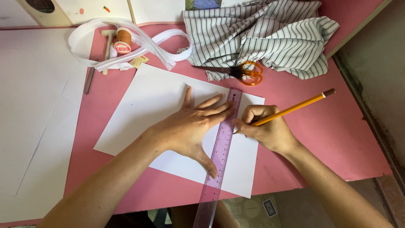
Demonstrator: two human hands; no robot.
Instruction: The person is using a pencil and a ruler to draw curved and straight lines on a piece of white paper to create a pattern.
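Note:
A white sheet of paper (pixel 147 105) lies on the pink table (pixel 337 135). Across its right part runs a clear purple ruler (pixel 215 177), from the sheet's top edge down past the table's front edge. My left hand (pixel 190 126) presses flat on the paper and ruler, fingers spread, thumb against the ruler's left side. My right hand (pixel 265 126) grips a yellow pencil (pixel 295 108) with a brown end, its tip touching the paper at the ruler's right edge.
Orange-handled scissors (pixel 244 72) lie above the sheet beside a crumpled striped cloth (pixel 270 38). At the back left are a white zipper tape (pixel 139 42), a spool of thread (pixel 123 41) and a small mallet (pixel 108 48). More white paper (pixel 29 105) covers the left.

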